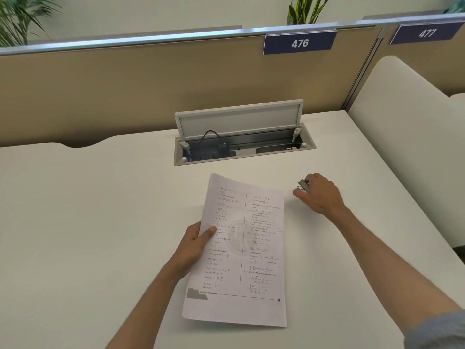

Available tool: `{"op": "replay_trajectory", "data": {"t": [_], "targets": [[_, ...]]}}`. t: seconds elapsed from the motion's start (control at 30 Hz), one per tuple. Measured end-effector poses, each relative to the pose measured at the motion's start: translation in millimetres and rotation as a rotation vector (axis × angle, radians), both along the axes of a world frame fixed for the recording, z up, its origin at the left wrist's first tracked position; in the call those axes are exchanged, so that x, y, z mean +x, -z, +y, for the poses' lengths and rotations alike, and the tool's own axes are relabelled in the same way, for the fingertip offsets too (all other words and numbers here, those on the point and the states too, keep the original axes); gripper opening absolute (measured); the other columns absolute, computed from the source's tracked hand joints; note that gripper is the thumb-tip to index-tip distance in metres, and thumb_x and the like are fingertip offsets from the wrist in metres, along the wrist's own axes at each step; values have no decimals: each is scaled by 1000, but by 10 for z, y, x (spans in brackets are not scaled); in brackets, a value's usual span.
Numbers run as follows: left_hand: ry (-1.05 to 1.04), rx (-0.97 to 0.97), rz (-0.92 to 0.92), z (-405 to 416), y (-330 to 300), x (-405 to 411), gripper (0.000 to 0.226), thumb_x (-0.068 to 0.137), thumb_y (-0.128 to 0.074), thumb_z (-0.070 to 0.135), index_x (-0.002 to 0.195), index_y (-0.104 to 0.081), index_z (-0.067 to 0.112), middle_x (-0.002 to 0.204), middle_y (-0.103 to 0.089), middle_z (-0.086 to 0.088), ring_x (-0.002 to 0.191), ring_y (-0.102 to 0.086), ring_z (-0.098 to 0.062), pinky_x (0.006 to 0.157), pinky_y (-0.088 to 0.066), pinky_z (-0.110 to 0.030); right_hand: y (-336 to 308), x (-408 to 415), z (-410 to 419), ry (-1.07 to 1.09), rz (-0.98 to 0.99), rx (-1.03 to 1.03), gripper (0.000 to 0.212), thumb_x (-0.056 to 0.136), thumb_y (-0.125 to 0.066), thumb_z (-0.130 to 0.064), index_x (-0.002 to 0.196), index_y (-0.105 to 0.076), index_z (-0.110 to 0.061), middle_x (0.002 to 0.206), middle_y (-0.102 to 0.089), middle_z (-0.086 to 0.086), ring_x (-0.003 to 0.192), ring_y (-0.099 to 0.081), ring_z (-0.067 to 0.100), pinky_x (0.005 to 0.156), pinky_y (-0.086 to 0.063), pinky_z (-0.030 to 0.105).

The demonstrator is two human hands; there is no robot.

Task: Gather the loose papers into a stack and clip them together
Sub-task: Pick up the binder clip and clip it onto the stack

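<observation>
Left hand (195, 244) grips the gathered stack of papers (239, 250) by its left edge over the desk (88, 210), right hand (318, 193) pinches a binder clip (303, 185) just beside it; gathering looks done, clipping remains.

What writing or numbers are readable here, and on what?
"476": white digits on the blue desk sign on the tan partition.
"477": on the second blue sign to its right.
White printed paper stack in the left hand: maths text and footer, too small and blurred to read.
</observation>
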State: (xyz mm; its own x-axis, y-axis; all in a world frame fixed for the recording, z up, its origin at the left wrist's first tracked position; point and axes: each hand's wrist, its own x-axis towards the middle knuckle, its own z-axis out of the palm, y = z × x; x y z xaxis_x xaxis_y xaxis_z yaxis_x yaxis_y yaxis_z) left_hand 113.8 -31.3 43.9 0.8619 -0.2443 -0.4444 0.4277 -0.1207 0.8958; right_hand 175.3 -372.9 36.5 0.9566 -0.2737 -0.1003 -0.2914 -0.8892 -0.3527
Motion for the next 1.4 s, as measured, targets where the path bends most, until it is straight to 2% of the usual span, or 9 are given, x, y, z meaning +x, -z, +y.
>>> {"op": "replay_trajectory", "data": {"t": [0.17,0.27,0.43,0.5,0.63,0.87,0.97,1.27,1.4], "targets": [[9,9,-35,4,-62,-44,18,100,-51,24,108,-64,15,97,-77,-5,87,-75,-28,72,-61,-39,-255,-99,302,-19,-168,446,31,93,-52,-39,88,-61,-10,81,-67,5,74,-58,24,67,-47,38],[16,21,-49,-6,-100,-64,18,99,-51,25,106,-65,16,96,-78,-4,86,-75,-27,73,-61,-41,-500,-115,501,-91,-194,558,41,99,-44,-39,73,-54,-10,68,-55,-1,63,-45,16,59,-34,30],[29,32,-72,-17,-150,-91,18,99,-52,25,106,-65,14,96,-77,-6,85,-75,-28,76,-61,-44,-787,-141,783,-208,-96,689,40,95,-43,-43,67,-49,-14,66,-48,-1,65,-39,17,63,-33,38],[30,27,-79,-21,-179,-106,18,99,-52,25,104,-65,14,95,-77,-8,85,-75,-29,75,-61,-44,-870,-170,878,-286,-76,663,37,98,-45,-37,70,-53,-15,68,-52,-5,63,-41,16,63,-34,35],[40,26,-92,-9,-229,-116,20,99,-53,26,106,-64,11,98,-75,-13,85,-74,-32,74,-61,-44,-966,-182,995,-472,-82,454,33,97,-47,-42,94,-63,-13,87,-66,6,73,-53,18,66,-40,29],[91,77,-173,39,-332,-108,23,99,-51,30,106,-62,11,97,-73,-13,83,-74,-31,70,-62,-41,-1260,-128,1020,-706,-162,120,26,100,-44,-35,88,-55,-15,82,-56,0,68,-48,10,61,-35,25],[107,89,-204,48,-394,-98,23,99,-50,30,106,-63,12,93,-74,-8,81,-74,-29,67,-61,-37,-1403,-125,1003,-751,-180,34,26,101,-43,-31,95,-58,-10,86,-55,-1,71,-49,12,64,-33,21],[201,119,-277,62,-537,-97,26,99,-47,32,105,-63,13,88,-72,0,80,-73,-26,65,-59,-29,-1768,-192,925,-854,-229,-66,32,101,-44,-31,101,-64,-6,94,-64,6,80,-57,21,72,-45,33],[240,134,-296,70,-576,-99,29,97,-46,34,107,-63,13,89,-72,2,80,-73,-25,65,-59,-28,-1858,-216,915,-866,-217,-59,32,100,-45,-31,98,-64,-6,92,-65,6,78,-55,20,70,-40,29]]}}
